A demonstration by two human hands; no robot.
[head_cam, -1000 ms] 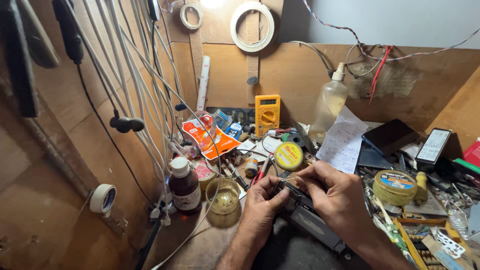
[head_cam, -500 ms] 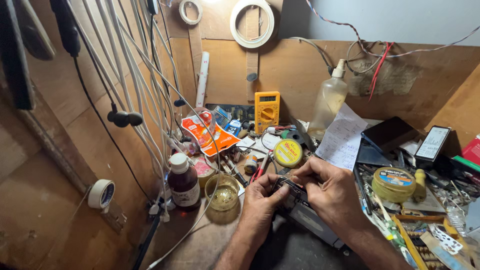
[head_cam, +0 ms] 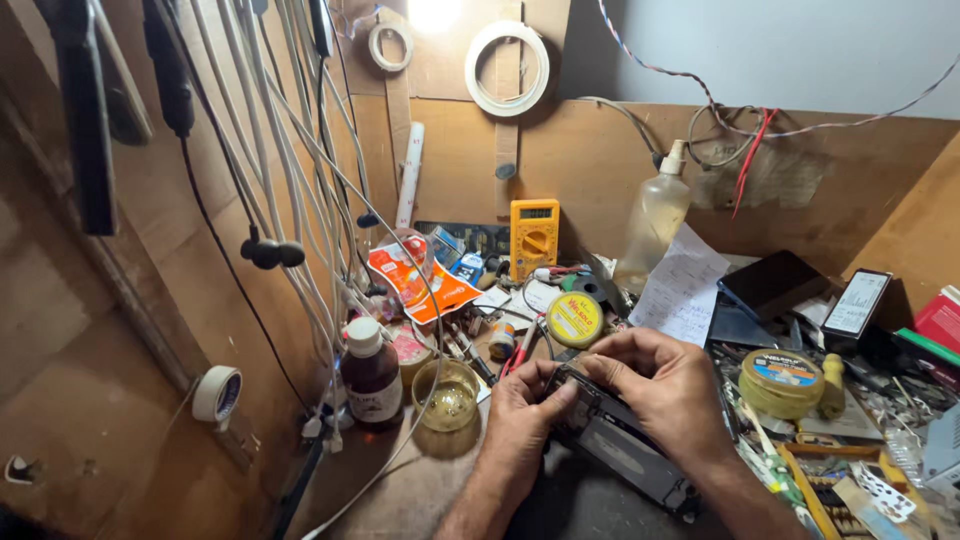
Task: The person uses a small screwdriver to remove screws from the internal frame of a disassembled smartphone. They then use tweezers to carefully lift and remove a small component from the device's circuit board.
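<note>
Together your left hand (head_cam: 520,415) and right hand (head_cam: 655,385) pinch the top end of a dark device (head_cam: 615,445), possibly a phone, low over the tabletop (head_cam: 420,480), beside a glass jar (head_cam: 446,395) and brown bottle (head_cam: 371,375).

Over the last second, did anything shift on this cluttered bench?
Barely. Both hands, left hand and right hand, stayed closed on the dark phone-like device, fingers only slightly rearranged. The brown bottle, glass cup and yellow multimeter kept their places.
</note>
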